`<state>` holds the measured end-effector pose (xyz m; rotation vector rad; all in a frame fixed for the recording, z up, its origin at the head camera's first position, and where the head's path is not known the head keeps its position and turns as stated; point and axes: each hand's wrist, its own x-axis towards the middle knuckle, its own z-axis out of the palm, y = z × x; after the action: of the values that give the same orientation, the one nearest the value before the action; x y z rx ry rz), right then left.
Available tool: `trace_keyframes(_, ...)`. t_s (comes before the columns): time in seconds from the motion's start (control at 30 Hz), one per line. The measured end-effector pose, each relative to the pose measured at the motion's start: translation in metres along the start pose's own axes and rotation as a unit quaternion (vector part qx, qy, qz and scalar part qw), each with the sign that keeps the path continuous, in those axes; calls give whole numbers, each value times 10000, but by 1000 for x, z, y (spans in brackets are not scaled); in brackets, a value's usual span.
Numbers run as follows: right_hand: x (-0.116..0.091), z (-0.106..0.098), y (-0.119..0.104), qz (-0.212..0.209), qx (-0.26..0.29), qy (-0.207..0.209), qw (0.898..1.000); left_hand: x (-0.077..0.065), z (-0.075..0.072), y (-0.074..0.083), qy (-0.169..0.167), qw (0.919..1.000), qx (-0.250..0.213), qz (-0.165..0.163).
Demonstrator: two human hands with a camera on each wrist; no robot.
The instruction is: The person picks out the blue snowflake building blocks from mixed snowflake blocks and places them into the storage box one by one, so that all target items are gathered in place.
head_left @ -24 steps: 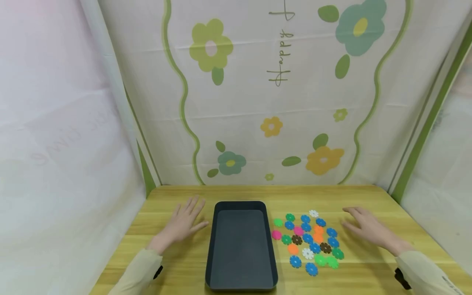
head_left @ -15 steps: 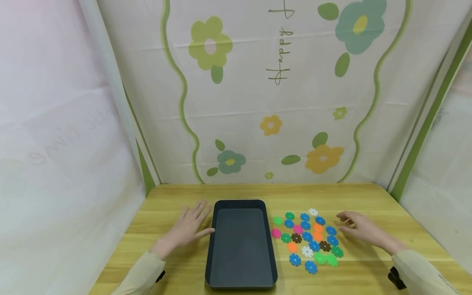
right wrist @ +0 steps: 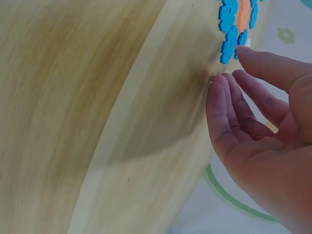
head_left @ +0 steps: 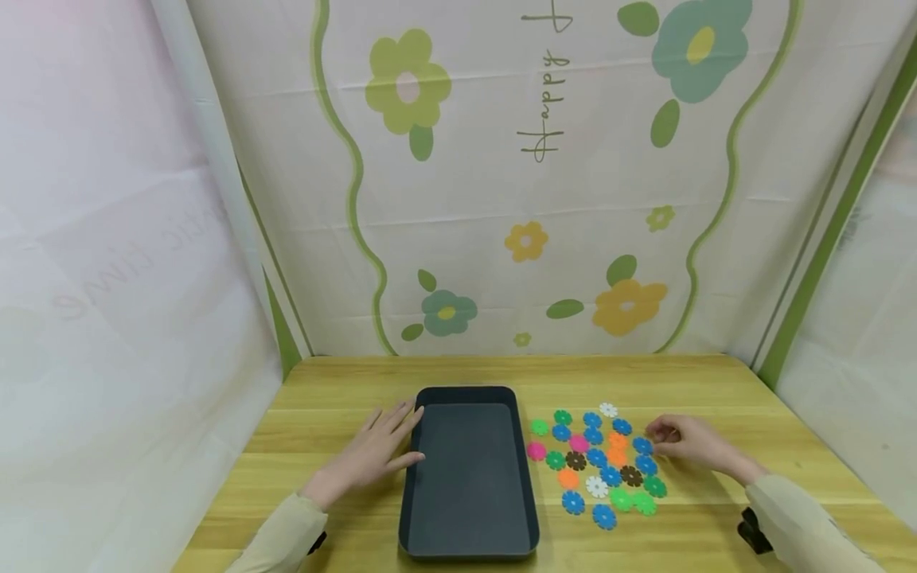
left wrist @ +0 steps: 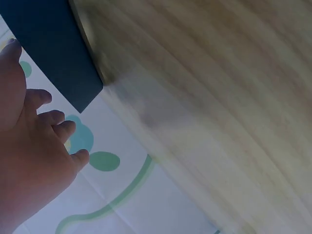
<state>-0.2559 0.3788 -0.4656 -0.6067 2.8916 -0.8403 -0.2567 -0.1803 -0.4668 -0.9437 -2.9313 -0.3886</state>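
Observation:
A dark rectangular tray (head_left: 469, 485) lies on the wooden table, nothing in it. My left hand (head_left: 368, 454) is at its left side, fingers spread and fairly straight, fingertips overlapping the rim; in the left wrist view the tray's outer wall (left wrist: 56, 48) rises beside the fingers. To the tray's right lie several flower-shaped plastic discs, blue, green, orange, pink, brown and white. My right hand (head_left: 691, 442) is at their right edge, nearest a blue disc (head_left: 642, 446). In the right wrist view its fingers bend loosely, with a gap between thumb and index finger, holding nothing.
The wooden table (head_left: 344, 549) ends at a white flower-print cloth (head_left: 487, 183) behind it. More cloth hangs at the left (head_left: 129, 318) and right sides. Some discs overlap, such as the two orange discs (head_left: 617, 450).
My left hand has moved right, up to the tray's rim. The right hand has moved left to the discs, its fingers bending more. Tray and discs have stayed put.

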Motion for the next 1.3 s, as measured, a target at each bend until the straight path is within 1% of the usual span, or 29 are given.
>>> trace_keyframes(0.17,4,2,1,26,17,-77,10000,-1,4,-2,-108,9999,-84,33)
trace_keyframes(0.33,7,3,1,111,44,-86,9999,-2,6,-3,-158,9996,-213,-20)
trace_keyframes(0.47,9,5,4,209,72,-92,9997,-2,7,-3,-139,9995,-278,-58)
trace_keyframes(0.63,11,6,6,298,154,-101,9994,-3,8,-3,-131,9996,-251,-57)
trace_keyframes(0.9,11,5,7,398,349,-209,9984,-2,8,-3,-172,9998,-115,-59)
trace_keyframes(1.07,11,5,11,441,542,-275,9972,0,9,-3,-165,9998,109,-21)
trace_keyframes(1.1,11,5,12,380,556,-254,9974,0,10,-3,-169,9997,160,-17)
trace_keyframes(1.2,11,5,12,343,619,-269,9971,1,10,-3,-169,9994,303,1)
trace_keyframes(1.3,12,4,10,395,677,-278,9965,2,9,-2,-120,9992,376,48)
